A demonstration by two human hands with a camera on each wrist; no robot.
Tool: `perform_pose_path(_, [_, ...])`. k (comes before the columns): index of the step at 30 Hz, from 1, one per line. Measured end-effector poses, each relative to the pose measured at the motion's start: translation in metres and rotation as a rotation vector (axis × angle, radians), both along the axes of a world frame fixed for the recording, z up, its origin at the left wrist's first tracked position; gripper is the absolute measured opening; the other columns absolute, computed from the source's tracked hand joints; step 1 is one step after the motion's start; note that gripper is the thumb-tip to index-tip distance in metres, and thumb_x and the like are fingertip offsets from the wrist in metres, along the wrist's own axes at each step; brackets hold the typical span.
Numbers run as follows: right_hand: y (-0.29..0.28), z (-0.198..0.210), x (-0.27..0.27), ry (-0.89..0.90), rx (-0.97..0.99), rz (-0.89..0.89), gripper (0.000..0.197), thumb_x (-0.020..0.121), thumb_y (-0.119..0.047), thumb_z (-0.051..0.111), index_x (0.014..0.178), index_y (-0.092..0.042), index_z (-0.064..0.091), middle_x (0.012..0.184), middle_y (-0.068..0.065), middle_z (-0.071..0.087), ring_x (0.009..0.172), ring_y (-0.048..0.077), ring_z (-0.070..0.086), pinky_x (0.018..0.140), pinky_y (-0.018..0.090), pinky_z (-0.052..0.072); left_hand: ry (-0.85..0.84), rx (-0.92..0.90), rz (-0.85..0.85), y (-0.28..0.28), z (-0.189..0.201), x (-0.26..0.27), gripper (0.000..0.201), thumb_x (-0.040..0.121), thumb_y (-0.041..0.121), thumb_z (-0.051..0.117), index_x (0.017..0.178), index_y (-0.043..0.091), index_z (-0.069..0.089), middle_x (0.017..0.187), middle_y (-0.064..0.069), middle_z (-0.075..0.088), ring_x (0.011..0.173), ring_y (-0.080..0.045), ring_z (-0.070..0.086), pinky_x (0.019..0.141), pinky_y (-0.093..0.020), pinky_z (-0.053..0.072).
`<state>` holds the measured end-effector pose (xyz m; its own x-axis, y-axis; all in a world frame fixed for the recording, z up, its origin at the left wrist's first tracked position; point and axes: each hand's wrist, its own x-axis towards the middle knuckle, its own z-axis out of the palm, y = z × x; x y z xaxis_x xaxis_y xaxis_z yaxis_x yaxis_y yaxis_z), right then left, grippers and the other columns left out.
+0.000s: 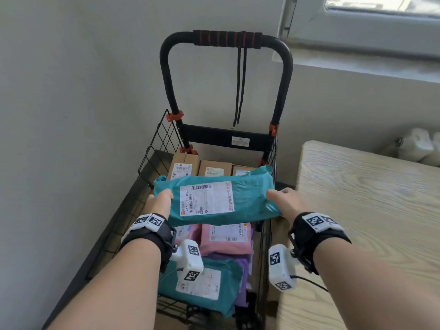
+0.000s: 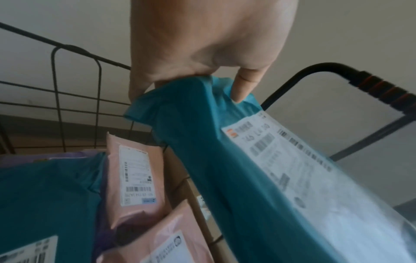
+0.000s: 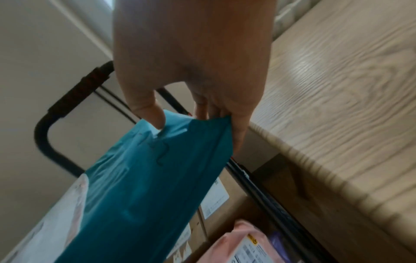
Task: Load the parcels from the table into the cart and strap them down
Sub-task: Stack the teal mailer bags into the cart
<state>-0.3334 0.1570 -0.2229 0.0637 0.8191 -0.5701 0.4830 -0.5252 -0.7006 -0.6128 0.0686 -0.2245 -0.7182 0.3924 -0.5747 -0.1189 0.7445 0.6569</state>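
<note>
I hold a teal parcel bag (image 1: 247,189) with a white shipping label flat above the black wire cart (image 1: 154,148). My left hand (image 1: 160,200) pinches its left end (image 2: 191,99), thumb on top. My right hand (image 1: 284,198) pinches the right end (image 3: 198,131). Below it in the cart lie pink parcels (image 1: 226,236), a purple one (image 1: 242,265), another teal parcel (image 1: 202,282) and cardboard boxes (image 1: 215,168) at the far end. A black strap (image 1: 240,86) hangs from the cart's handle (image 1: 226,38).
The wooden table (image 1: 369,210) stands just right of the cart, its edge close to my right hand. A grey wall is on the left and behind the cart. A window sill (image 1: 357,65) and white jugs (image 1: 419,146) are at the far right.
</note>
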Motion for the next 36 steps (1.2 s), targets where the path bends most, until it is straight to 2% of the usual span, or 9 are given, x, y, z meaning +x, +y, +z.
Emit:
perform_pose_path(3, [-0.010,-0.006,-0.027,-0.162,-0.101,0.160,0.037,0.077,-0.031,0.061,0.106,-0.008,0.054,0.101,0.008,0.060,0.088,0.023,0.059,0.067,0.029,0.045,-0.042,-0.012,0.018,-0.006,-0.010,-0.021,0.030,0.082,0.014,0.055,0.109,0.004,0.049,0.094,-0.012,0.060,0.066,-0.024,0.056,0.054,-0.027,0.039])
perform_pose_path(5, [-0.017,-0.018,-0.044,-0.214,-0.175,0.211,0.045,0.078,-0.028,0.060,0.117,-0.009,0.050,0.111,0.009,0.060,0.098,0.025,0.061,0.076,0.031,0.050,-0.063,-0.040,-0.013,-0.005,-0.022,-0.035,0.030,0.080,0.011,0.056,0.109,0.006,0.048,0.087,-0.009,0.059,0.066,-0.024,0.057,0.056,-0.027,0.041])
perform_pose_path(9, [-0.031,-0.056,-0.064,-0.170,-0.290,0.175,0.070,0.054,-0.048,0.062,0.111,-0.009,0.063,0.103,0.008,0.069,0.093,0.027,0.068,0.087,0.040,0.056,-0.096,-0.100,-0.082,-0.004,-0.053,-0.052,0.037,0.077,0.010,0.062,0.110,0.009,0.045,0.097,-0.009,0.058,0.067,-0.022,0.057,0.071,-0.032,0.046])
perform_pose_path(13, [-0.040,-0.087,-0.070,-0.250,-0.346,0.142,0.057,0.078,-0.048,0.062,0.117,-0.007,0.058,0.108,0.010,0.067,0.094,0.027,0.066,0.086,0.038,0.055,-0.159,-0.171,-0.192,-0.009,-0.093,-0.058,0.052,0.071,0.020,0.076,0.114,0.011,0.049,0.097,-0.004,0.064,0.076,-0.022,0.062,0.074,-0.031,0.052])
perform_pose_path(15, [-0.042,-0.102,-0.071,-0.296,-0.351,0.124,0.057,0.080,-0.045,0.062,0.122,-0.007,0.057,0.108,0.010,0.067,0.093,0.027,0.066,0.086,0.039,0.055,-0.154,-0.227,-0.240,-0.010,-0.112,-0.060,0.070,0.062,0.033,0.082,0.122,0.016,0.050,0.108,-0.003,0.067,0.090,-0.025,0.066,0.089,-0.037,0.052])
perform_pose_path(21, [-0.045,-0.135,-0.076,-0.381,-0.362,0.111,0.051,0.085,-0.040,0.060,0.121,-0.004,0.056,0.109,0.013,0.066,0.096,0.031,0.064,0.081,0.035,0.052,-0.087,-0.346,-0.371,-0.013,-0.141,-0.058,0.092,0.072,0.042,0.082,0.143,0.010,0.034,0.140,-0.011,0.051,0.122,-0.030,0.054,0.098,-0.036,0.044])
perform_pose_path(26, [-0.044,-0.154,-0.080,-0.463,-0.374,0.166,0.049,0.090,-0.040,0.058,0.119,-0.001,0.054,0.100,0.012,0.061,0.084,0.029,0.059,0.069,0.031,0.044,-0.073,-0.399,-0.408,-0.008,-0.166,-0.061,0.107,0.069,0.052,0.080,0.147,0.005,0.024,0.145,-0.013,0.045,0.127,-0.033,0.050,0.105,-0.043,0.043])
perform_pose_path(30, [-0.046,-0.167,-0.085,-0.510,-0.385,0.143,0.062,0.090,-0.039,0.060,0.133,0.000,0.038,0.118,0.017,0.060,0.102,0.033,0.061,0.074,0.033,0.042,-0.054,-0.395,-0.409,-0.008,-0.180,-0.064,0.106,0.073,0.050,0.078,0.150,0.005,0.019,0.148,-0.014,0.041,0.131,-0.033,0.045,0.109,-0.044,0.039])
perform_pose_path(36, [-0.048,-0.168,-0.085,-0.509,-0.402,0.118,0.062,0.090,-0.039,0.060,0.134,-0.002,0.038,0.122,0.017,0.059,0.107,0.034,0.060,0.076,0.033,0.043,-0.029,-0.381,-0.407,-0.011,-0.175,-0.060,0.095,0.079,0.042,0.076,0.148,0.007,0.022,0.146,-0.013,0.043,0.128,-0.034,0.048,0.102,-0.042,0.043])
